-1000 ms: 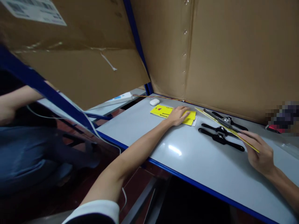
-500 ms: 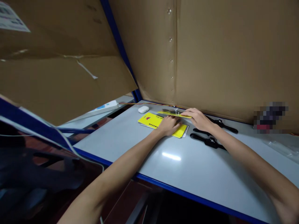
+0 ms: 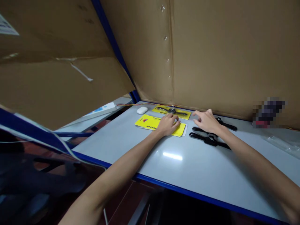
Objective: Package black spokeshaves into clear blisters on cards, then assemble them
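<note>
Here's my left hand (image 3: 167,125) resting palm-down on the yellow cards (image 3: 145,122), fingers loosely spread and gripping nothing, while my right hand (image 3: 207,122) hangs by the black tools (image 3: 211,140), fingers bent, parted and empty. Just behind the cards lies the carded tool (image 3: 172,111), close to the cardboard wall (image 3: 222,62), with the white case (image 3: 142,110) off its left end. On my side, bare gray tabletop (image 3: 175,168) stretches from both hands to the blue front edge (image 3: 182,191).
</note>
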{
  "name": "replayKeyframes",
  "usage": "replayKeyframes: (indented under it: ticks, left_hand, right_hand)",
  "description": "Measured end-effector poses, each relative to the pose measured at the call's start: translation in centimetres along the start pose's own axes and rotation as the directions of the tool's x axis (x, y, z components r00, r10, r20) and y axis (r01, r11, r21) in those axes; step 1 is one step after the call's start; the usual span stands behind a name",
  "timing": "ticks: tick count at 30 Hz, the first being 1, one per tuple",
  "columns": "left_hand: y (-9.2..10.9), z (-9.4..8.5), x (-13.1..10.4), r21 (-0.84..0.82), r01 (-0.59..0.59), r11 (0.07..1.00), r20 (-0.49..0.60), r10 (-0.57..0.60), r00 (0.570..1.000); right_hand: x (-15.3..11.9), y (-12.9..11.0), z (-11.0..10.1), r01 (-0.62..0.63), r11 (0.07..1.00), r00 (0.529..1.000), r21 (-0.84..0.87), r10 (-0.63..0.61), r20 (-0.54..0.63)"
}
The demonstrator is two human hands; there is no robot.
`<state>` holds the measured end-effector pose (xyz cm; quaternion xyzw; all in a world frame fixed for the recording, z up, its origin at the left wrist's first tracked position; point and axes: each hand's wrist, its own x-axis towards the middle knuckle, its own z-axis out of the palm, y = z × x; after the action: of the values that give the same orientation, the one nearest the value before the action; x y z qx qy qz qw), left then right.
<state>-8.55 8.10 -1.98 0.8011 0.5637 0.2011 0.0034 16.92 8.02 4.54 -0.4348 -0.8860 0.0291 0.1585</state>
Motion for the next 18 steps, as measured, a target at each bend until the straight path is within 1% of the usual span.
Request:
replayKeyframes:
  ticks: [3,5,6,7,9,11,12,14,15,16,18]
  left_hand:
    - [0.4,-0.3,0.0,0.000,0.034,0.999,0.019,-0.034,0.999]
    - [0.7,-0.8,-0.1,-0.040,0.038,0.998,0.009,-0.038,0.999]
    - [0.9,-1.1,-0.1,-0.081,0.023,0.996,-0.009,-0.024,1.000]
    - [1.1,-1.5,-0.1,-0.135,-0.005,0.991,-0.034,0.001,0.999]
    - [1.7,-2.2,-0.3,-0.263,-0.074,0.962,-0.090,0.052,0.995]
    - [2.4,-2.7,-0.5,-0.386,-0.113,0.916,-0.112,0.074,0.991]
    - [2.8,-2.8,-0.7,-0.428,-0.122,0.896,-0.111,0.083,0.990]
    - [3.7,-2.5,-1.1,-0.452,-0.149,0.880,-0.104,0.114,0.988]
    - [4.0,-2.2,-1.3,-0.437,-0.174,0.883,-0.107,0.141,0.984]
    - [4.4,-1.9,-1.6,-0.413,-0.206,0.887,-0.111,0.175,0.978]
    - [4.9,-1.5,-2.2,-0.372,-0.272,0.888,-0.111,0.248,0.962]
  right_hand:
    - [-5.6,2.5,-1.7,-0.139,0.990,0.978,-0.007,0.136,-0.161]
    - [-9.9,5.2,-2.6,-0.209,0.977,0.949,-0.041,0.192,-0.250]
    - [-12.1,6.8,-3.1,-0.244,0.965,0.933,-0.098,0.206,-0.294]
    - [-14.2,8.5,-3.6,-0.279,0.943,0.922,-0.183,0.210,-0.325]
    - [-18.1,12.2,-4.7,-0.370,0.855,0.893,-0.364,0.221,-0.392]
    - [-21.3,15.7,-5.8,-0.453,0.775,0.874,-0.440,0.289,-0.390]
    - [-22.5,17.2,-6.3,-0.523,0.736,0.842,-0.430,0.367,-0.396]
    - [-24.1,19.1,-7.0,-0.678,0.636,0.735,-0.368,0.578,-0.355]
    - [-24.5,19.5,-7.3,-0.736,0.585,0.676,-0.342,0.664,-0.319]
    - [-24.8,19.6,-7.5,-0.792,0.512,0.602,-0.333,0.748,-0.280]
    - [-25.0,18.9,-8.1,-0.829,0.429,0.518,-0.357,0.830,-0.206]
